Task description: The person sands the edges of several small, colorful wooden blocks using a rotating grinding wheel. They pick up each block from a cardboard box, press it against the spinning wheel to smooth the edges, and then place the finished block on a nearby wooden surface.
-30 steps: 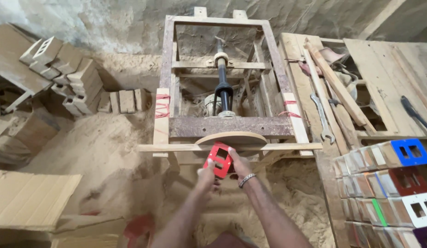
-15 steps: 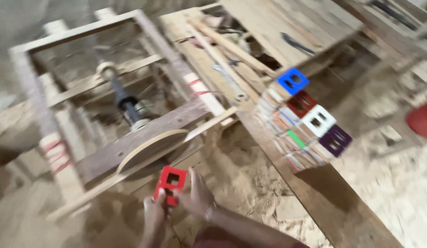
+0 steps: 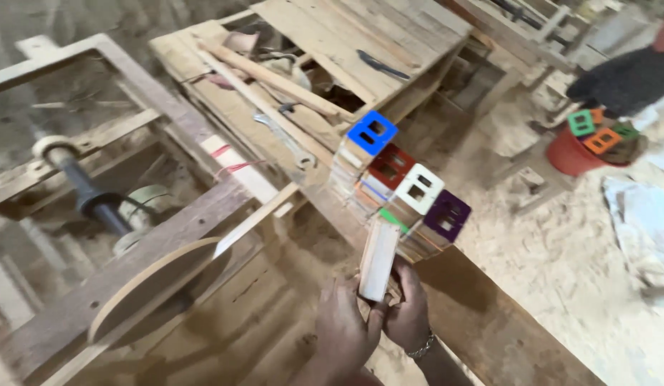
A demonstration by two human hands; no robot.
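Observation:
My left hand point(image 3: 343, 323) and my right hand point(image 3: 409, 313) together grip a flat wooden block point(image 3: 378, 259), held edge-on and upright so only its bare wood side shows. It sits just in front of several stacks of square wooden pieces on a plank, topped by a blue point(image 3: 373, 133), a dark red point(image 3: 391, 166), a white point(image 3: 420, 189) and a purple piece point(image 3: 447, 214). The block nearly touches the nearest stack. A bracelet is on my right wrist.
A round wooden disc point(image 3: 150, 286) on a wooden-framed machine with a dark shaft point(image 3: 96, 200) stands at left. A wrench point(image 3: 282, 139) and sticks lie on the bench behind. A red bucket point(image 3: 571, 156) with green and orange pieces and another person point(image 3: 625, 78) are at far right.
The view has swung right, away from the disc. My hands carried the red piece from the disc over to the stacks, and it now shows its bare edge.

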